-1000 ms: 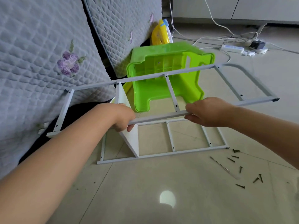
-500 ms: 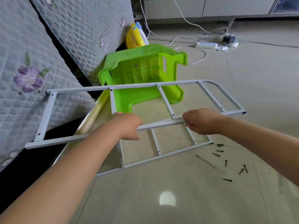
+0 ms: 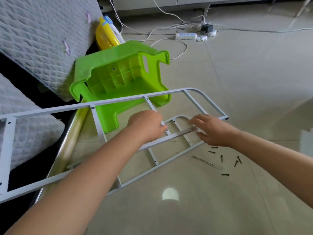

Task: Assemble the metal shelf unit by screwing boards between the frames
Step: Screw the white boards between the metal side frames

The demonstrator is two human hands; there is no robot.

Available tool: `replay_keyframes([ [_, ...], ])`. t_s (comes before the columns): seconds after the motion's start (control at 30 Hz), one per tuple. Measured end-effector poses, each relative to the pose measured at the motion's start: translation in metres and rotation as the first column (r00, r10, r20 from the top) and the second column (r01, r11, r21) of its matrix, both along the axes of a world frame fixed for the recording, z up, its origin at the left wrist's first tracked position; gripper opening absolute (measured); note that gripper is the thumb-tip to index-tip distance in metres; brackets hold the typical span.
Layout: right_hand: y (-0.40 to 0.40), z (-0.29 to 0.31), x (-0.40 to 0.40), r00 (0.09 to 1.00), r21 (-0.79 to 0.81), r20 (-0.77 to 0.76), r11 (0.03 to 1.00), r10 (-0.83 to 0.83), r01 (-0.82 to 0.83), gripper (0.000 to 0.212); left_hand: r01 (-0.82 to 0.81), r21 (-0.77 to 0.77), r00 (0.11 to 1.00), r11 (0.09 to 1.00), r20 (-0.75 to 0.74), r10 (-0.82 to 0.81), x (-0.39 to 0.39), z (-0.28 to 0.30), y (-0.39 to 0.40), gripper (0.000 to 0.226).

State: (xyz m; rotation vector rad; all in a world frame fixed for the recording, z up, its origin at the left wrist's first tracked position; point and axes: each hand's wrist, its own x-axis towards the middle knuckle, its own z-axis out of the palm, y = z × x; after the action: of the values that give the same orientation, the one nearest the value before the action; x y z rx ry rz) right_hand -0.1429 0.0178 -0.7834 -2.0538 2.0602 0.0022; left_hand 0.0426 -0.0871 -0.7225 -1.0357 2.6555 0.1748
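The long pale grey metal ladder-shaped frame [image 3: 118, 100] is hanging above the floor, its long way running left to right, rounded end pointing far right. Its left end is getting cut off at the picture's edge. The left hand [image 3: 145, 126] is curling around the near bar. The right hand [image 3: 211, 129] is lying over the same bar with loosely spread fingers; whether it is gripping is hard to tell. A second grey metal frame [image 3: 171, 162] is lying flat underneath, partly hidden by both arms. Small dark screws [image 3: 225, 160] are lying near right, and a bright green plastic stool [image 3: 118, 78] is lying tipped over behind.
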Motion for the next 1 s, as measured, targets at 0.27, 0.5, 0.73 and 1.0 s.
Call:
replay_keyframes([
  [0.27, 0.090, 0.019, -0.069, 0.921, 0.094, -0.194, 0.928, -0.339, 0.361, 0.044, 0.318, -0.034, 0.946, 0.948, -0.055, -0.319, -0.115, -0.017, 0.056, 0.031],
  [0.5, 0.187, -0.034, -0.142, 0.780, 0.161, -0.264, 0.772, -0.567, 0.616, 0.034, 0.368, 0.035, 0.929, 0.929, -0.042, -0.367, -0.203, -0.073, 0.146, 0.028],
  [0.73, 0.310, -0.117, -0.207, 0.510, 0.240, -0.218, 0.461, -0.832, 0.855, 0.046, 0.362, 0.172, 0.923, 0.916, 0.069, -0.378, -0.249, -0.155, 0.221, 0.030],
  [1.0, 0.368, -0.165, -0.267, -0.229, 0.299, 0.070, -0.198, -0.971, 0.933, 0.092, 0.350, 0.316, 0.908, 0.882, 0.118, -0.402, -0.253, -0.222, 0.268, 0.029],
])
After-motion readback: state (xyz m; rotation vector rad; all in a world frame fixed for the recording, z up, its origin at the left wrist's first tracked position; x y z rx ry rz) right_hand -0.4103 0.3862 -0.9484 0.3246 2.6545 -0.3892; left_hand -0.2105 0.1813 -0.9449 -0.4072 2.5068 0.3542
